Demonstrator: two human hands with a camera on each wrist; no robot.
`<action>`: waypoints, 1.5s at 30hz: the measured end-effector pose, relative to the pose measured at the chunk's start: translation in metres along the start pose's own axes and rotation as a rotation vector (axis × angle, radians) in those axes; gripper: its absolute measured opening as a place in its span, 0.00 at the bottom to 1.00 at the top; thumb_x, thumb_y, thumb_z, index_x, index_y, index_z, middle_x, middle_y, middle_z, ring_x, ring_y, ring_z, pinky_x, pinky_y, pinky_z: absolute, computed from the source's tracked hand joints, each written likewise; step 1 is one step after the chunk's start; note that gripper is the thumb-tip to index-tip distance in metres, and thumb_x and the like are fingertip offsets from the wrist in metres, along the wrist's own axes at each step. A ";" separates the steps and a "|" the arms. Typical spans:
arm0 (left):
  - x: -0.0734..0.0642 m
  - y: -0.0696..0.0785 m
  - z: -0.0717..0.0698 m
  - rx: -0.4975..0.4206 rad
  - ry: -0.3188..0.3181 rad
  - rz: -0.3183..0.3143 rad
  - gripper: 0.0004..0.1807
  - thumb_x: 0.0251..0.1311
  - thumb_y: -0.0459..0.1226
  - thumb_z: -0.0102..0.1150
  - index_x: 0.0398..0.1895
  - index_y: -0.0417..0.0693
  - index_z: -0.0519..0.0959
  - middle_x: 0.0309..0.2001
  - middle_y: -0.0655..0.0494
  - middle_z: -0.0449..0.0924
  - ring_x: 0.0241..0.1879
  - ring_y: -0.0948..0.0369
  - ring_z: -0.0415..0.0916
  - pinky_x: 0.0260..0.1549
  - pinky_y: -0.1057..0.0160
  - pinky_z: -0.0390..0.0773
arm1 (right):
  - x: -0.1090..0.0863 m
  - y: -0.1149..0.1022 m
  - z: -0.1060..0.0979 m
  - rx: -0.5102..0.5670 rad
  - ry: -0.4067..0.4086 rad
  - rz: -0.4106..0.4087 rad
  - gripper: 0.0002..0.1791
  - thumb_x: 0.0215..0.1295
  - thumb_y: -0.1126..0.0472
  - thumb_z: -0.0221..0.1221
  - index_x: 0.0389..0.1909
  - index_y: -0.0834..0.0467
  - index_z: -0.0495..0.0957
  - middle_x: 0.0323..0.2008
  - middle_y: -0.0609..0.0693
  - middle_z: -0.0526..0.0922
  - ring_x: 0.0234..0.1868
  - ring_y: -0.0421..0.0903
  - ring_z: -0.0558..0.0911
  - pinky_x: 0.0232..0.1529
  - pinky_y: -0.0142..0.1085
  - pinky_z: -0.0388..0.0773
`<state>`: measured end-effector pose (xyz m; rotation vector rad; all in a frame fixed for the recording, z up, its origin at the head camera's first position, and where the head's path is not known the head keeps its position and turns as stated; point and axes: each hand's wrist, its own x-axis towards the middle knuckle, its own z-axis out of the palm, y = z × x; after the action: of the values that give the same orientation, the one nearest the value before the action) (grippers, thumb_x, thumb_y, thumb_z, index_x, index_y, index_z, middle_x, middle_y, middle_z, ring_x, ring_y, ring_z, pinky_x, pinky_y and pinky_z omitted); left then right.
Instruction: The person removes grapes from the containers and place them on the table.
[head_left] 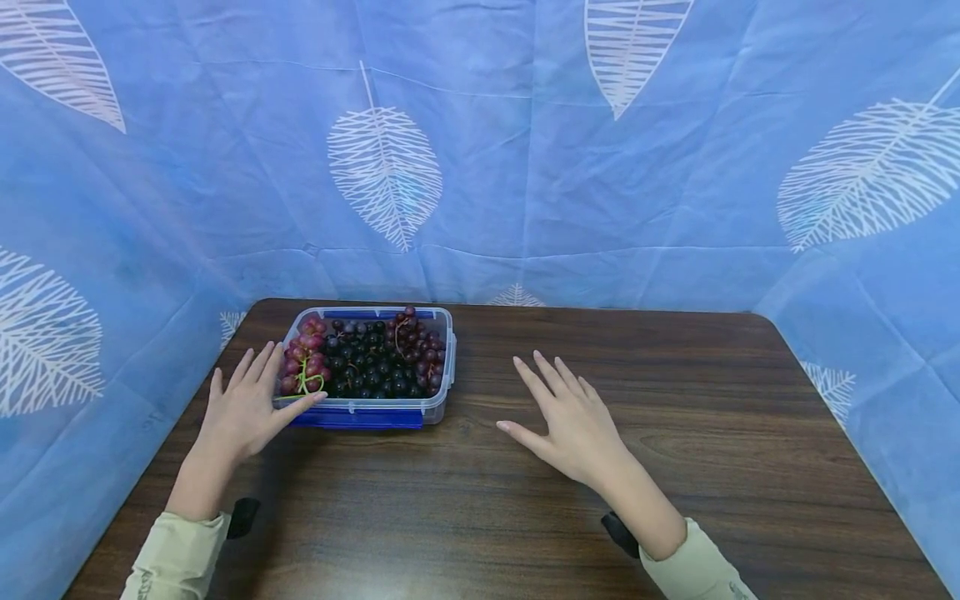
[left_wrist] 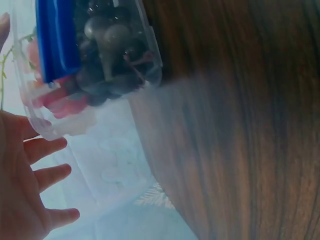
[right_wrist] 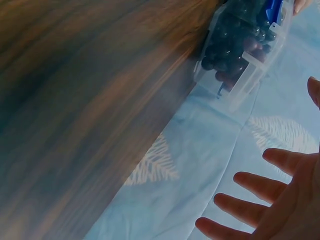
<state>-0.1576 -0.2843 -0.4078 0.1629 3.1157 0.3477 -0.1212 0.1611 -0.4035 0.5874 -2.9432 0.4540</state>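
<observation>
A clear plastic food container [head_left: 397,403] with blue clips [head_left: 356,418] stands at the back left of the table, lid off its top. Red grapes [head_left: 311,337] with a green stem [head_left: 303,379] fill its left end, black grapes [head_left: 367,362] the middle, and purplish grapes [head_left: 429,350] the right. My left hand [head_left: 243,412] is at the container's left end, fingers straight and spread, thumb over the front left corner. In the left wrist view, the fingers of that hand [left_wrist: 17,185] reach past the container's wall. Apart from the container, my right hand [head_left: 573,429] hovers over the table, fingers spread, holding nothing.
The dark wood-grain table [head_left: 487,517] has rounded back corners. Blue cloth [head_left: 480,183] with white leaf prints hangs behind it and along both sides. A black band [head_left: 242,517] sits at my left wrist, another [head_left: 620,534] at my right.
</observation>
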 end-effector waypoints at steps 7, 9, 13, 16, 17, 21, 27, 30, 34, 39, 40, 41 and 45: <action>0.003 -0.007 0.003 -0.044 -0.044 -0.012 0.64 0.67 0.73 0.49 0.85 0.33 0.41 0.82 0.27 0.45 0.80 0.28 0.44 0.70 0.18 0.38 | 0.028 -0.016 0.001 0.036 -0.035 -0.054 0.49 0.73 0.29 0.56 0.86 0.50 0.53 0.83 0.59 0.56 0.82 0.65 0.59 0.73 0.68 0.64; 0.004 -0.007 0.004 -0.056 -0.059 -0.016 0.64 0.68 0.73 0.49 0.85 0.33 0.40 0.82 0.27 0.44 0.80 0.29 0.43 0.69 0.18 0.37 | 0.036 -0.021 0.001 0.041 -0.048 -0.064 0.49 0.74 0.30 0.55 0.86 0.50 0.53 0.83 0.58 0.56 0.82 0.64 0.58 0.74 0.67 0.64; 0.004 -0.006 0.006 -0.046 -0.068 -0.013 0.64 0.68 0.73 0.48 0.85 0.33 0.39 0.83 0.28 0.44 0.80 0.29 0.43 0.69 0.17 0.37 | 0.053 -0.030 0.003 0.039 -0.069 -0.082 0.48 0.75 0.31 0.54 0.86 0.51 0.54 0.83 0.59 0.56 0.82 0.63 0.58 0.74 0.65 0.65; 0.006 -0.004 0.007 -0.034 -0.056 0.000 0.64 0.68 0.73 0.48 0.85 0.34 0.39 0.83 0.30 0.43 0.81 0.30 0.42 0.70 0.18 0.37 | 0.064 -0.037 0.004 0.030 -0.084 -0.098 0.47 0.76 0.31 0.54 0.85 0.52 0.55 0.83 0.59 0.57 0.82 0.63 0.59 0.75 0.64 0.65; 0.006 -0.004 0.007 -0.030 -0.052 0.005 0.64 0.68 0.73 0.48 0.86 0.35 0.39 0.84 0.31 0.42 0.81 0.30 0.42 0.70 0.18 0.37 | 0.068 -0.039 0.005 0.026 -0.089 -0.104 0.46 0.76 0.31 0.53 0.85 0.52 0.56 0.83 0.60 0.57 0.82 0.63 0.59 0.75 0.64 0.65; 0.008 -0.003 0.006 -0.026 -0.039 0.020 0.62 0.69 0.72 0.48 0.87 0.39 0.38 0.85 0.34 0.40 0.82 0.32 0.40 0.70 0.18 0.36 | 0.083 -0.051 0.007 0.006 -0.107 -0.129 0.46 0.77 0.31 0.52 0.85 0.54 0.56 0.82 0.60 0.58 0.82 0.62 0.59 0.75 0.62 0.65; 0.008 -0.005 0.006 -0.042 -0.056 0.035 0.62 0.70 0.72 0.48 0.87 0.41 0.36 0.86 0.36 0.37 0.83 0.33 0.37 0.70 0.18 0.33 | 0.107 -0.070 0.013 -0.058 -0.126 -0.159 0.45 0.78 0.33 0.52 0.84 0.56 0.57 0.81 0.61 0.62 0.81 0.61 0.63 0.74 0.59 0.69; 0.008 -0.006 0.006 -0.048 -0.062 0.037 0.62 0.70 0.71 0.48 0.87 0.41 0.35 0.86 0.36 0.36 0.83 0.33 0.37 0.70 0.18 0.33 | 0.118 -0.079 0.017 -0.097 -0.148 -0.160 0.45 0.79 0.33 0.52 0.84 0.57 0.57 0.81 0.60 0.62 0.80 0.59 0.65 0.74 0.56 0.70; 0.008 -0.006 0.008 -0.051 -0.057 0.040 0.61 0.70 0.71 0.48 0.87 0.42 0.35 0.86 0.37 0.36 0.83 0.33 0.37 0.70 0.18 0.34 | 0.130 -0.089 0.023 -0.135 -0.181 -0.142 0.45 0.80 0.34 0.51 0.84 0.58 0.56 0.81 0.59 0.62 0.80 0.58 0.65 0.75 0.55 0.69; 0.008 -0.006 0.009 -0.058 -0.055 0.040 0.61 0.70 0.71 0.48 0.87 0.41 0.35 0.86 0.37 0.35 0.83 0.33 0.37 0.70 0.18 0.35 | 0.143 -0.098 0.031 -0.192 -0.200 -0.124 0.43 0.81 0.37 0.52 0.83 0.59 0.57 0.79 0.58 0.66 0.78 0.55 0.68 0.76 0.54 0.69; 0.008 -0.006 0.009 -0.059 -0.056 0.038 0.61 0.71 0.71 0.47 0.87 0.41 0.34 0.86 0.37 0.35 0.83 0.33 0.37 0.70 0.18 0.35 | 0.145 -0.099 0.033 -0.203 -0.200 -0.123 0.42 0.81 0.38 0.52 0.83 0.60 0.57 0.78 0.58 0.68 0.77 0.55 0.70 0.75 0.54 0.69; 0.007 -0.006 0.009 -0.060 -0.056 0.038 0.61 0.71 0.71 0.47 0.87 0.41 0.35 0.86 0.37 0.35 0.83 0.33 0.37 0.70 0.18 0.35 | 0.148 -0.100 0.034 -0.214 -0.200 -0.121 0.42 0.81 0.39 0.53 0.83 0.61 0.58 0.77 0.58 0.69 0.76 0.55 0.71 0.75 0.54 0.69; 0.007 -0.006 0.009 -0.070 -0.060 0.031 0.61 0.71 0.71 0.47 0.86 0.40 0.34 0.86 0.36 0.36 0.83 0.32 0.37 0.71 0.19 0.34 | 0.156 -0.106 0.042 -0.252 -0.205 -0.097 0.41 0.81 0.41 0.54 0.82 0.62 0.60 0.74 0.58 0.74 0.72 0.54 0.76 0.75 0.54 0.70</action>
<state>-0.1647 -0.2873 -0.4176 0.2167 3.0399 0.4438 -0.2256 -0.0009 -0.3895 0.7800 -3.0747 0.0116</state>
